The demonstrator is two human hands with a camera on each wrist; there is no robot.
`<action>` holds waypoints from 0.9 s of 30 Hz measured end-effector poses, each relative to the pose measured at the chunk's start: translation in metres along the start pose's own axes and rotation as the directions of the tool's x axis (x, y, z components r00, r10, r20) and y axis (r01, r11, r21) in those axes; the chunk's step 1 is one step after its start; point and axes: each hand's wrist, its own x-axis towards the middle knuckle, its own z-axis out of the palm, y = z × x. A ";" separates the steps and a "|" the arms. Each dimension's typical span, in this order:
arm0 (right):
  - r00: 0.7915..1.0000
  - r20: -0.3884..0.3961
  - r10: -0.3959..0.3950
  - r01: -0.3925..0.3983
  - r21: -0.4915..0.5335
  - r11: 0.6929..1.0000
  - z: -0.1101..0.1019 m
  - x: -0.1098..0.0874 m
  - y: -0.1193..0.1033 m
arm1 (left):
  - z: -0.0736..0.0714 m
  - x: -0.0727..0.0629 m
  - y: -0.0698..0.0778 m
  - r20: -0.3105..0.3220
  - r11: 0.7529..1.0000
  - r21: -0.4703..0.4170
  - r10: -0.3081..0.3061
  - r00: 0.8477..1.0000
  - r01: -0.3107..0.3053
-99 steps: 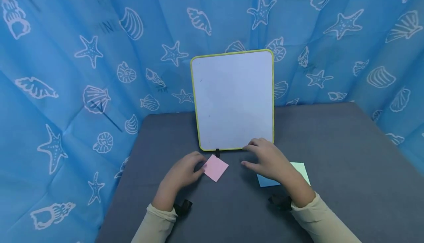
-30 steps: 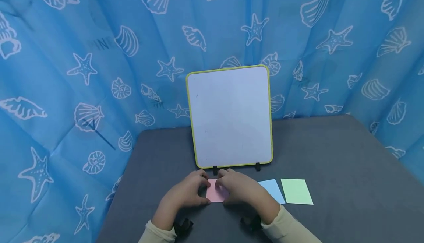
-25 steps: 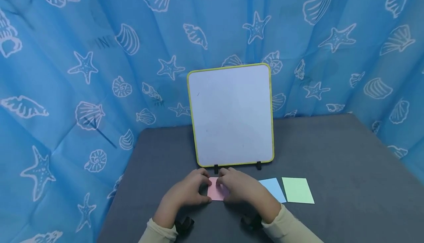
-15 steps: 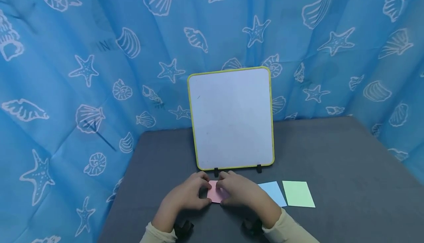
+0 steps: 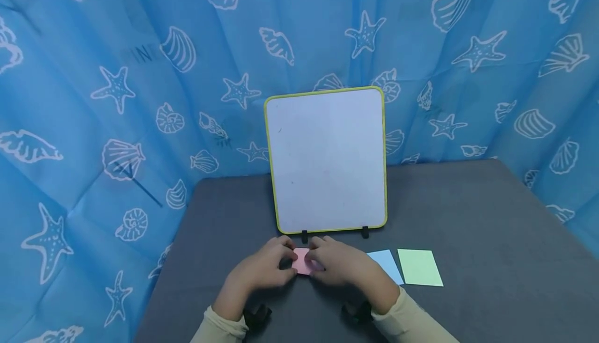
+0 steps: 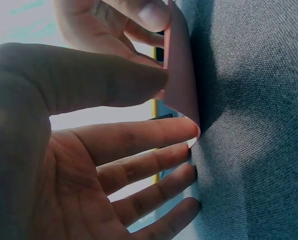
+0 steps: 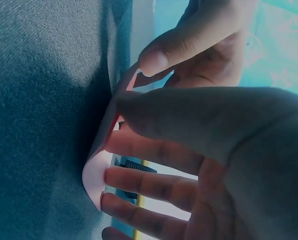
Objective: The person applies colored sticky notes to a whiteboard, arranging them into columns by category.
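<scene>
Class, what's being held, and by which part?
The pink paper, by its left side in the left hand and its right side in the right hand.

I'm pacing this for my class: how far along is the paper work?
Done: pink sheet positioned before the whiteboard; no finished fold shows. Under way: left hand and right hand pinch and bend it. Remaining: probably completing a fold; the blue sheet and green sheet lie flat, apparently unfolded.
</scene>
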 end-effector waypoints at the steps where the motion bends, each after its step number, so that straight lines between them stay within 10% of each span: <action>1: 1.000 0.003 0.001 -0.001 0.001 1.000 0.000 0.000 0.000 | 0.000 0.000 0.000 0.000 1.000 -0.003 0.000 1.000 0.000; 27: 0.998 0.001 -0.058 0.058 0.020 0.998 -0.005 0.000 0.001 | -0.002 -0.002 0.004 0.000 0.999 0.037 -0.032 0.999 0.032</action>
